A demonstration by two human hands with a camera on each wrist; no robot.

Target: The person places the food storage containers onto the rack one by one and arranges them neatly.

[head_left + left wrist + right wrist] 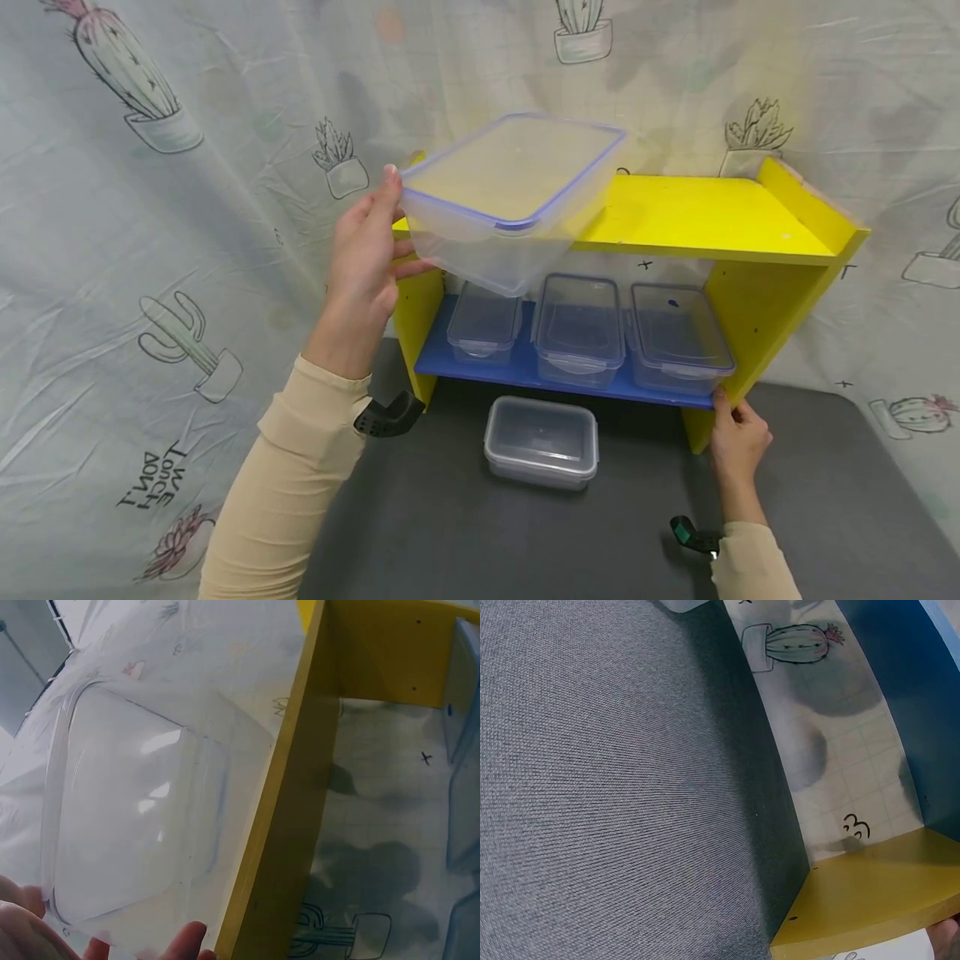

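Observation:
My left hand [363, 262] holds a large clear plastic food container [517, 167] with a blue-rimmed lid by its left end. The thumb is at the lid's corner and the fingers are lower on the side. The container is tilted and overlaps the top board of a yellow shelf unit [690, 212] in the head view. In the left wrist view, fingertips [187, 941] show along the container's lower edge. Low on the shelf unit's right side panel, my right hand [738, 442] grips the edge by the blue board's corner; the right wrist view catches only a bit of it.
Three lidded clear containers stand in a row on the blue middle board [525, 379]: a narrower left one [486, 321], a middle one [579, 325] and a right one [681, 333]. Another lidded container [542, 442] sits on the dark grey table [480, 542]. A cactus-print curtain [247, 167] hangs behind.

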